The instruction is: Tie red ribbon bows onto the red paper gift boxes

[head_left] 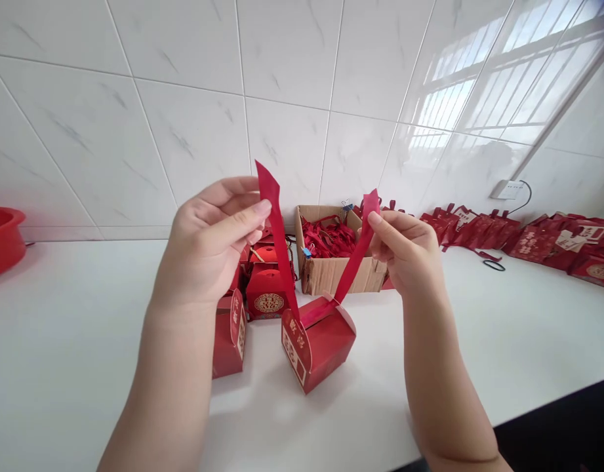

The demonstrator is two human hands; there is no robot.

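Note:
A small red gift box [324, 344] with gold print stands on the white counter [85, 341] in front of me. A red ribbon [281, 242] runs through its top, and both ends rise in a V. My left hand [210, 242] pinches the left end between thumb and fingers. My right hand [404, 249] pinches the right end of the ribbon near its tip. Both hands are raised above the box, and the ribbon looks taut.
Another red gift box [230, 337] stands just left, with more red boxes [267, 288] behind. A cardboard carton [331, 272] holds red ribbons. Flat red boxes [528, 239] lie along the tiled wall at right. A red basin [1, 239] sits far left. The counter edge runs lower right.

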